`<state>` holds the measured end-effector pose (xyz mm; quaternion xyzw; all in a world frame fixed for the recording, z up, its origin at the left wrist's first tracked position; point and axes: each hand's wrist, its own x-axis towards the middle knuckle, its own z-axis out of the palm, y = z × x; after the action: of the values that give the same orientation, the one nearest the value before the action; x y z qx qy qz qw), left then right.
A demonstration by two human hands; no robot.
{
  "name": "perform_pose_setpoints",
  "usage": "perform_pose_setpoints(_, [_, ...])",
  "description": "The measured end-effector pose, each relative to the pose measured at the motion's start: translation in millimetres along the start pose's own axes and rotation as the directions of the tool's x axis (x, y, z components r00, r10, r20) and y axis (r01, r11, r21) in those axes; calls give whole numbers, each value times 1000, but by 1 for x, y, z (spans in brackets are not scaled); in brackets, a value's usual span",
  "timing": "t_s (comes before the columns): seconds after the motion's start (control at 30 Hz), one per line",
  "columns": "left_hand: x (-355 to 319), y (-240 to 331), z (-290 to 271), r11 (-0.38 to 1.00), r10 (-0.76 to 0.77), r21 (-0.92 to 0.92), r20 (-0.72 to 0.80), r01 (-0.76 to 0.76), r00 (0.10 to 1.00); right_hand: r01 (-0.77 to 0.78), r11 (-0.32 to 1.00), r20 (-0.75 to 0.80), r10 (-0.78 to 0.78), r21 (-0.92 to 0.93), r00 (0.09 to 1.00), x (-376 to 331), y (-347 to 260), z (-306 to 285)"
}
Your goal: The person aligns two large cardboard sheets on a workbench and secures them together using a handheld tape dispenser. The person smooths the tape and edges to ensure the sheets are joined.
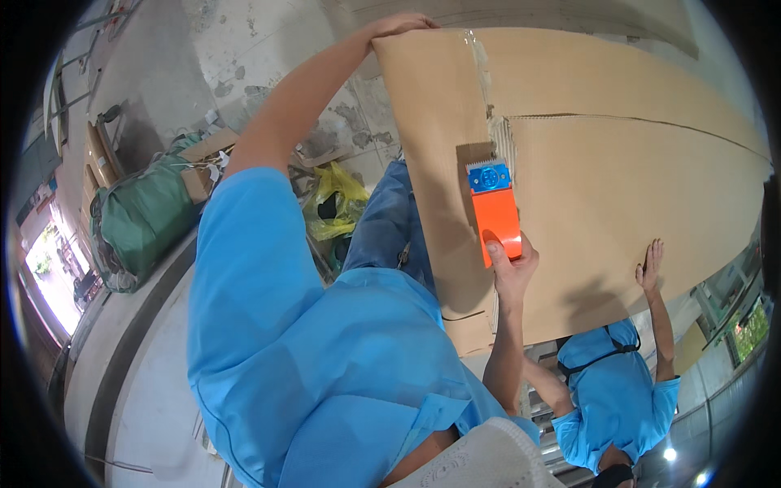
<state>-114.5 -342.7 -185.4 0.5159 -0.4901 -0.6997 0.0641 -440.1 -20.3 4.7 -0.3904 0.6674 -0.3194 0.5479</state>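
A large brown cardboard box (586,187) fills the right half of the head view, with a seam and a strip of tape (477,61) running along its left part. My right hand (515,264) grips an orange tape dispenser (497,215) with a blue, toothed front end, held over the box. Its shadow falls on the cardboard beside the seam. My left hand (404,23) is at the box's far left corner, fingers curled along the edge, their tips partly hidden.
At the right, another person in a blue shirt (614,386) lays a hand (649,264) on the box. A green bag (145,221) stands at the left beside cardboard pieces. A yellow plastic bag (338,199) lies on the stained concrete floor (236,49) near my legs.
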Motion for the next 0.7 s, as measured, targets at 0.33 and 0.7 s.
perform_pose_setpoints(0.33, [-49, -25, 85, 971, 175, -131, -183, -201, 967, 12, 987, 33, -7, -159, 999, 10, -5, -5])
perform_pose_setpoints(0.7, [-295, -139, 424, 792, 82, -596, 317, 132, 945, -2, 1000, 146, -1, 23, 989, -52, 37, -49])
